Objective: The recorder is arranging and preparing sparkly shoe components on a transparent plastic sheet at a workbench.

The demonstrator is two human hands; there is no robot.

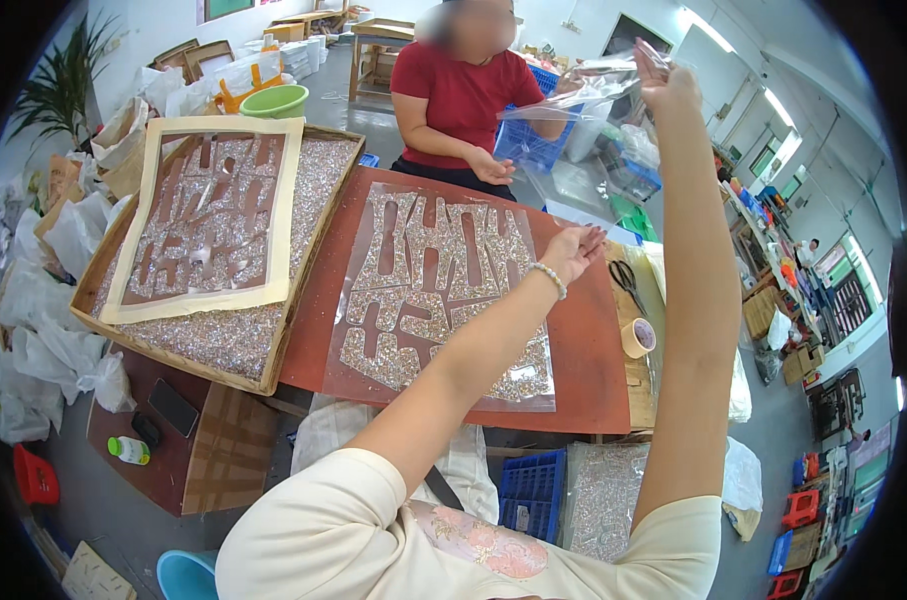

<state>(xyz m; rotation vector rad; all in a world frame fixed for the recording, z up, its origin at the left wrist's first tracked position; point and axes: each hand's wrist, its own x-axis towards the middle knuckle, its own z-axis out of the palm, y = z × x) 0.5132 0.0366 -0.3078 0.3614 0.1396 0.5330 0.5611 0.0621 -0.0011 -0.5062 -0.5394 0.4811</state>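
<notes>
High at the upper right, my right hand [665, 85] pinches a clear plastic film [598, 92] that hangs down in shiny folds. My left hand [575, 252], with a beaded bracelet at the wrist, is at the table's far right, its fingers together at the film's lower edge. Below and left of it, a transparent sheet [338, 345] lies flat on the reddish-brown board [591, 350]. It carries glittering rhinestone shapes [398, 240] in blocky pieces. To the left, a cream-framed stencil [288, 200] with similar cut-outs rests on a shallow tray [265, 375] of loose rhinestones.
Scissors [628, 285] and a tape roll [637, 338] lie at the board's right edge. A person in a red shirt [463, 95] is across the table. Plastic bags [48, 290] crowd the left; a blue crate [531, 495] is below the table.
</notes>
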